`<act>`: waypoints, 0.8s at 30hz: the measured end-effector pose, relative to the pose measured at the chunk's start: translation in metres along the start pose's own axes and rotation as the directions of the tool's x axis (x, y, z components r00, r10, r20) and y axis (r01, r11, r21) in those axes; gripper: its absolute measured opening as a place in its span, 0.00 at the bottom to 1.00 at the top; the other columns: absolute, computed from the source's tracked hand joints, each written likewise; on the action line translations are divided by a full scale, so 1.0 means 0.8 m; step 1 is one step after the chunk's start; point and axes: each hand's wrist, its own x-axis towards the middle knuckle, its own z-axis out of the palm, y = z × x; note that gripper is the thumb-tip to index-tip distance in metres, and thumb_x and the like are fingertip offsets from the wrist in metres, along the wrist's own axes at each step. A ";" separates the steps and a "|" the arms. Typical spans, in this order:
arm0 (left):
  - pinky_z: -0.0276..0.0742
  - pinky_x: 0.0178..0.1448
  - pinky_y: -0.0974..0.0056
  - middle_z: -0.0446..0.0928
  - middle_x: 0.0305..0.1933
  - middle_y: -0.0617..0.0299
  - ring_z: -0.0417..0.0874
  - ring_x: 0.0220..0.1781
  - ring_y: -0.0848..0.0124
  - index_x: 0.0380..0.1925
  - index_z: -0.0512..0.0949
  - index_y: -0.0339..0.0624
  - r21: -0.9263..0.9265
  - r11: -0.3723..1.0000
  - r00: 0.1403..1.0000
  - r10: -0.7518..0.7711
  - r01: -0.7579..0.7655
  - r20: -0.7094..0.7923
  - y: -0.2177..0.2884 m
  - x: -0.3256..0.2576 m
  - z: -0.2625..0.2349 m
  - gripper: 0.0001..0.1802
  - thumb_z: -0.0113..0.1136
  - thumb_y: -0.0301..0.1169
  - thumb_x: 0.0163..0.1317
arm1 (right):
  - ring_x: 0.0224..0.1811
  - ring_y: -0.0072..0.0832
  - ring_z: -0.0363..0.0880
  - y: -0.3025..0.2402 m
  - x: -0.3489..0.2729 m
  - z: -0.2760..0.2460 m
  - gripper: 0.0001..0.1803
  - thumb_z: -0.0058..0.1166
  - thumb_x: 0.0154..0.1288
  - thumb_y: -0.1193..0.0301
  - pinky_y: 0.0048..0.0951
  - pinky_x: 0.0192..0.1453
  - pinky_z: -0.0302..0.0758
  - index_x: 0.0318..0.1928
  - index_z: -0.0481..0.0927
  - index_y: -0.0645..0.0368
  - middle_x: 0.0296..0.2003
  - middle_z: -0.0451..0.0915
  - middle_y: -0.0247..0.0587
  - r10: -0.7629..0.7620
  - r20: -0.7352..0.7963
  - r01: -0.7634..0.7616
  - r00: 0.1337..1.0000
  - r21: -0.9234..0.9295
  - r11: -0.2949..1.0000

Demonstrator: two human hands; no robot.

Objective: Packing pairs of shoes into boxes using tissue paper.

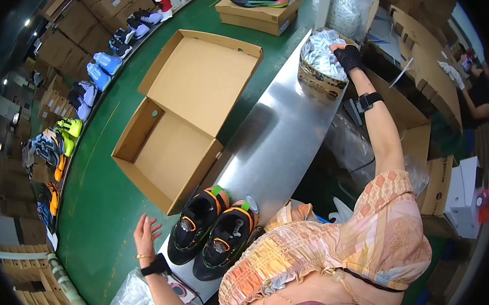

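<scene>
At the far end of the metal strip, my right hand (346, 55), in a black fingerless glove, reaches into a cardboard box (320, 85) heaped with small white packets (324, 47). Its fingers are drawn together among the packets, and what they hold is hidden. My left hand (146, 238) hovers, fingers apart and holding nothing, left of a pair of black shoes (194, 228) with orange and green trim. The shoes stand side by side on the metal strip. Beyond them, an empty brown shoe box (165, 152) lies with its lid (201, 84) folded back on the green surface.
A closed shoe box (256, 18) with colourful shoes on top stands at the far end. Several pairs of shoes (98, 70) line the left edge. Clear plastic bags (135, 295) lie near my left forearm. A co-worker's gloved hand (451, 73) shows at far right.
</scene>
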 end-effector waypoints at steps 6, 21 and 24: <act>0.75 0.32 0.66 0.72 0.44 0.54 0.78 0.37 0.66 0.55 0.61 0.40 -0.128 0.992 0.933 -0.036 -0.011 -0.357 -0.064 -0.103 -0.115 0.28 0.50 0.44 0.59 | 0.19 0.18 0.68 -0.115 -0.019 0.015 0.08 0.56 0.52 0.71 0.15 0.18 0.64 0.32 0.74 0.61 0.21 0.71 0.33 0.074 0.259 -0.260 0.963 0.821 0.508; 0.52 0.63 0.57 0.59 0.55 0.31 0.57 0.61 0.45 0.52 0.60 0.24 0.333 0.534 0.459 -0.120 0.777 -0.880 -0.295 -0.295 -0.236 0.44 0.54 0.54 0.49 | 0.18 0.20 0.67 -0.419 -0.216 0.211 0.20 0.60 0.45 0.55 0.22 0.24 0.67 0.21 0.72 0.61 0.16 0.71 0.35 -0.499 0.595 0.104 0.630 0.572 0.814; 0.39 0.67 0.54 0.45 0.62 0.32 0.43 0.66 0.45 0.58 0.51 0.28 0.295 0.544 0.492 -0.261 0.786 -0.831 -0.251 -0.297 -0.212 0.52 0.51 0.61 0.46 | 0.21 0.19 0.66 -0.401 -0.251 0.229 0.18 0.58 0.48 0.57 0.23 0.28 0.66 0.22 0.72 0.60 0.17 0.70 0.33 -0.673 0.543 0.278 0.503 0.636 0.720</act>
